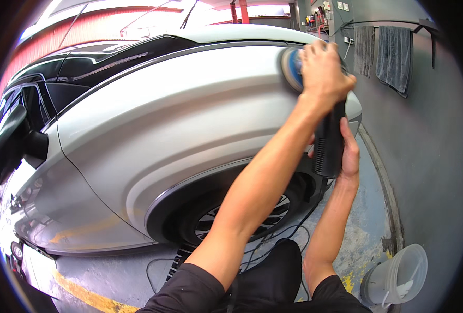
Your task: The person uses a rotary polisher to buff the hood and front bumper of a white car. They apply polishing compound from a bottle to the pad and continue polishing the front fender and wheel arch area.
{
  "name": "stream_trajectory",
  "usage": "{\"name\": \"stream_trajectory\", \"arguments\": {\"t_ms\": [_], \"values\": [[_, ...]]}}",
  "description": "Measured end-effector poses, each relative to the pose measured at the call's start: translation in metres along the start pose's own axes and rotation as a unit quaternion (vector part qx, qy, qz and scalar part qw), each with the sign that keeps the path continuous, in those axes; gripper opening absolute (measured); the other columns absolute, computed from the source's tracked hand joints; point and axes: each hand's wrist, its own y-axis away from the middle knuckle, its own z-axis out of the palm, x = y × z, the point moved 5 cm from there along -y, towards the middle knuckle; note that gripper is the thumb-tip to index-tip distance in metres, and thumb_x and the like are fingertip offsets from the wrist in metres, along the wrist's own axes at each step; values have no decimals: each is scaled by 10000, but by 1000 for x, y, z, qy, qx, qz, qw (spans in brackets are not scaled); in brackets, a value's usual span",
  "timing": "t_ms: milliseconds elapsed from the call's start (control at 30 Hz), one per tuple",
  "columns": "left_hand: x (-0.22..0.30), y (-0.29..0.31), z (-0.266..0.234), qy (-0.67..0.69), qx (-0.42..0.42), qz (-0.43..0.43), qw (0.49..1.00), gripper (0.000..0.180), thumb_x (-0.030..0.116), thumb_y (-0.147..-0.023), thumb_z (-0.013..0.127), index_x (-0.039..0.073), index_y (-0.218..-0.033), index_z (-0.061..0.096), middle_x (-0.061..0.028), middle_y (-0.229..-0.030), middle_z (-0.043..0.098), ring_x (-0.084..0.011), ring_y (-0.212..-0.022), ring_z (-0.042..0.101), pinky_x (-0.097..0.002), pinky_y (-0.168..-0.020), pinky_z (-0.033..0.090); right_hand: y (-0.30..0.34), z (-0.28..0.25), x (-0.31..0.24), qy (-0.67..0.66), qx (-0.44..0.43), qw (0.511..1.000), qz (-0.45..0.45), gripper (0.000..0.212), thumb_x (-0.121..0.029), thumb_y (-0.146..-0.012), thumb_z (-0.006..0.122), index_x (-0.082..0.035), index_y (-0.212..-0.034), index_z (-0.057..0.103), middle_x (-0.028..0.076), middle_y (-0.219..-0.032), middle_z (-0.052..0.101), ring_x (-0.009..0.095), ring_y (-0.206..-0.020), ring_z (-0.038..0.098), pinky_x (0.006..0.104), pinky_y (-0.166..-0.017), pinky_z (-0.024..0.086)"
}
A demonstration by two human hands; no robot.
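A black car polisher with a blue-backed round pad is held in both my hands at the front of a white car. My left hand wraps over the polisher's head, the forearm crossing in front of the wheel. Lower down, my right hand grips the rear of the black body from the right side. The pad is tilted on edge against the white fender, near the front end of the car; its exact contact is blurred. A black cord hangs from the polisher's lower end.
Below the fender is the front wheel in its dark arch. A side mirror juts out at far left. A clear plastic bucket stands at lower right. Grey towels hang on the grey wall. The cord loops across the floor near my knee.
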Motion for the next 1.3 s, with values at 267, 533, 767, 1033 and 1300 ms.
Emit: {"name": "stream_trajectory", "arguments": {"t_ms": [267, 533, 767, 1033, 1300], "values": [[15, 37, 40, 12, 11, 110, 994, 745, 289, -709, 869, -14, -1350, 638, -211, -1375, 577, -439, -1376, 498, -565, -1258, 348, 1, -57, 59, -71, 85, 988, -106, 601, -441, -1148, 526, -10, -1566, 528, 109, -1515, 639, 247, -1384, 603, 391, -1205, 440], [-6, 71, -49, 20, 48, 149, 988, 732, 232, -745, 877, 23, -1397, 617, -190, -1420, 555, -434, -1394, 494, -530, -1223, 408, 15, 8, 102, -37, -1, 991, -131, 742, -386, -1128, 531, -84, -1736, 229, 98, -1737, 362, 248, -1578, 370, 402, -1291, 296], [-29, 90, -118, 2, 53, 136, 989, 735, 234, -757, 866, 58, -1427, 620, -172, -1451, 550, -420, -1404, 494, -517, -1168, 477, 33, 75, 121, -58, -32, 990, -123, 870, -349, -1073, 645, -54, -1740, 171, 123, -1670, 405, 243, -1520, 412, 379, -1259, 316], [-53, 114, -203, 0, 78, 120, 990, 738, 209, -745, 877, 89, -1429, 627, -151, -1455, 552, -401, -1407, 502, -519, -1147, 502, 58, 130, 159, -21, -32, 996, -83, 919, -304, -1060, 638, -39, -1752, 96, 136, -1719, 340, 235, -1555, 362, 364, -1269, 287], [-83, 147, -304, -24, 104, 100, 989, 755, 191, -734, 895, 100, -1436, 632, -147, -1463, 563, -396, -1406, 513, -503, -1165, 486, 83, 217, 192, -45, -121, 990, -49, 1001, -316, -995, 747, -80, -1750, 133, 143, -1656, 421, 258, -1498, 453, 408, -1252, 354]]}}
